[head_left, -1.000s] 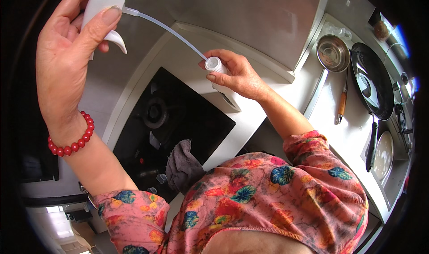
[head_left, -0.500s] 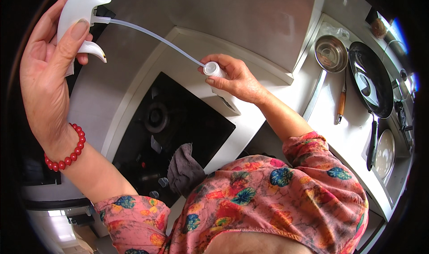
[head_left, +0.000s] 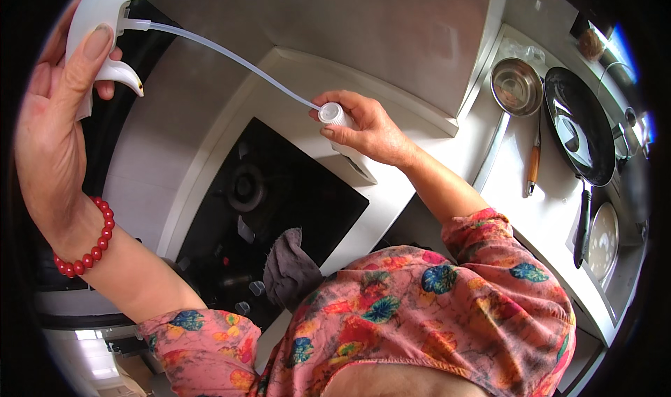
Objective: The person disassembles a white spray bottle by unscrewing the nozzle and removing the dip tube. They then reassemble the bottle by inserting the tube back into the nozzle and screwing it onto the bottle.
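My left hand (head_left: 52, 135), with a red bead bracelet (head_left: 98, 247) at the wrist, is raised at the upper left and closed round a white trigger spray head (head_left: 94, 23). From it a thin translucent tube (head_left: 241, 61) slopes down to the fingers of my right hand (head_left: 377, 131). That hand grips a white bottle (head_left: 332, 113) by its ribbed top, over the back edge of the cooktop. The tube's end meets my right index finger beside the bottle's top; whether it is pinched there is hidden. Most of the bottle's body lies behind my fingers.
Below my arms is a black glass cooktop (head_left: 300, 180) with a crumpled grey cloth (head_left: 290, 268) on its front edge. On the right counter lie a long-handled steel pan (head_left: 517, 86), a wooden-handled utensil (head_left: 534, 163) and a black frying pan (head_left: 573, 124). A wall stands behind.
My left hand has shifted left and slightly up with the spray head, drawing the tube's upper end along. My right hand and the bottle have stayed almost in place.
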`<state>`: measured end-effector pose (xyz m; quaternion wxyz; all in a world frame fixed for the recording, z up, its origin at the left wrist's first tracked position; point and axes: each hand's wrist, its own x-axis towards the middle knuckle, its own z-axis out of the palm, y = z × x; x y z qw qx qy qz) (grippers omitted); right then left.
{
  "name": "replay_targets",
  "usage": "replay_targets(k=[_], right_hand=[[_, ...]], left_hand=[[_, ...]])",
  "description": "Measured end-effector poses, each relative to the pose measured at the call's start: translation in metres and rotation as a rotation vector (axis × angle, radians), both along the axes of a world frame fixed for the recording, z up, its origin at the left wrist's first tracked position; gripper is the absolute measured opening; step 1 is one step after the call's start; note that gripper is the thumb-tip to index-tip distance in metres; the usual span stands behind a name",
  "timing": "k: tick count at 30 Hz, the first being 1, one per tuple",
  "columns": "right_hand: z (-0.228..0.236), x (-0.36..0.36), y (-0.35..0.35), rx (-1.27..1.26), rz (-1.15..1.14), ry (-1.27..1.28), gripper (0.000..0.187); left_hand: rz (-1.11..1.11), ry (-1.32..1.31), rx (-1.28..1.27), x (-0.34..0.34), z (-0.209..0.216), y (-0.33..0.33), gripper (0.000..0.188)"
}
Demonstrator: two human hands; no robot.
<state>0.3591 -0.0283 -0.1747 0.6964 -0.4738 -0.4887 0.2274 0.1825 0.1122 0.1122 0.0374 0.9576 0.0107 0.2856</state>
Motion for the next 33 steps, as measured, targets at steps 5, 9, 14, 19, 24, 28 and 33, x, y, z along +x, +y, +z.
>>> replay_targets(k=[5,9,14,19,24,28,33], right_hand=[[-0.003,0.003,-0.003,-0.016,-0.003,-0.025,0.039],[-0.002,0.001,-0.003,-0.003,0.004,-0.004,0.040],[-0.003,0.000,-0.003,-0.002,-0.013,-0.041,0.040],[-0.002,0.002,-0.005,0.042,-0.043,-0.065,0.040],[0.008,0.001,-0.007,0.048,-0.088,-0.153,0.043],[0.014,0.005,-0.007,0.069,-0.090,-0.161,0.040],[0.012,0.007,-0.006,0.085,-0.081,-0.163,0.042]], left_hand=[[-0.035,0.027,0.010,0.004,0.004,-0.002,0.042],[-0.068,0.045,0.004,0.010,0.006,-0.008,0.043],[-0.098,0.019,-0.049,0.015,-0.004,-0.028,0.043],[-0.149,-0.012,-0.129,0.025,-0.012,-0.047,0.042],[-0.186,-0.003,-0.173,0.024,-0.004,-0.057,0.041],[-0.181,0.019,-0.127,0.030,0.002,-0.065,0.042],[-0.228,0.050,0.019,0.039,0.005,-0.071,0.040]])
